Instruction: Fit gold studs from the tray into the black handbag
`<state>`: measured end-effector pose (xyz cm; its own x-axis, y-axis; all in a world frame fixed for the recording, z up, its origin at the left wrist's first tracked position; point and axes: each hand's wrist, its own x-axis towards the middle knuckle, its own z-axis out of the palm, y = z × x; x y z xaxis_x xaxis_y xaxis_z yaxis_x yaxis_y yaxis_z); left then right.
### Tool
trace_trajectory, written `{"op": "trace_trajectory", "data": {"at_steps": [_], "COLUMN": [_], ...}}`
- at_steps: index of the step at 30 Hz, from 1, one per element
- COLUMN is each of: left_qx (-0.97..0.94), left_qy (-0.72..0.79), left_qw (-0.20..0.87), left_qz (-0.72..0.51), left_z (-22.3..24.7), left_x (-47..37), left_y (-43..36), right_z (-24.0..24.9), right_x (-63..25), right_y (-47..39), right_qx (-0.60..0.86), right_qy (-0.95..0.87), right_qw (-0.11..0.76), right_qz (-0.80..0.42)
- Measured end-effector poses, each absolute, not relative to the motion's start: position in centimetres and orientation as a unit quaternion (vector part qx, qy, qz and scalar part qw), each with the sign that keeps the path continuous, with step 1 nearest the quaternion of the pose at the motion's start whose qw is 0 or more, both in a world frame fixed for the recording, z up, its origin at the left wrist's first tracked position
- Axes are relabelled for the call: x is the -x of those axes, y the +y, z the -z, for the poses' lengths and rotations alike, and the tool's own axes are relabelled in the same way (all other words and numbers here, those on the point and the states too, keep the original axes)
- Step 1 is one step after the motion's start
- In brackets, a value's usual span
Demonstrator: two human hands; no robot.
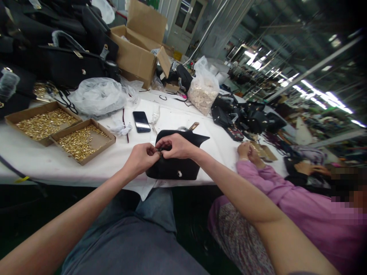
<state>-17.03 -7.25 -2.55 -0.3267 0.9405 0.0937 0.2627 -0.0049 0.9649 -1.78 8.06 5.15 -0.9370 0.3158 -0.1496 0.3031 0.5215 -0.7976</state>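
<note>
A small black handbag (174,168) lies at the near edge of the white table (34,160), its flap raised. My left hand (141,156) and my right hand (175,146) meet at the bag's left upper edge, fingers pinched together on a small dark part there. What sits between the fingertips is too small to make out. A metal clasp shows on the bag's front.
Two shallow cardboard trays of gold fittings (44,123) (83,140) sit at left. A phone (141,121) lies beyond the bag. Black bags (71,57), an open carton (137,49) and plastic sacks (203,89) crowd the back. A person in a pink sleeve (275,191) works at right.
</note>
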Motion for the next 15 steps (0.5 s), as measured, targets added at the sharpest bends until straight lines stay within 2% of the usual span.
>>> {"op": "trace_trajectory", "data": {"at_steps": [3,9,15], "left_qx": [-0.486,-0.520,-0.521], "left_qy": [0.623,0.599,0.615], "left_qw": [0.367,0.379,0.324], "left_qz": [-0.490,-0.477,-0.495], "left_z": [2.4,1.6,0.8], "left_x": [17.5,17.7,16.9], "left_y": [-7.3,-7.5,-7.4], "right_z": [-4.9,-5.1,-6.0], "right_x": [1.8,1.7,1.4], "right_y": [8.3,8.4,8.3], "right_qx": [0.176,0.170,0.135], "right_qy": [-0.872,-0.872,-0.891], "right_qw": [0.011,0.009,-0.001], "right_qz": [-0.457,-0.459,-0.434]}}
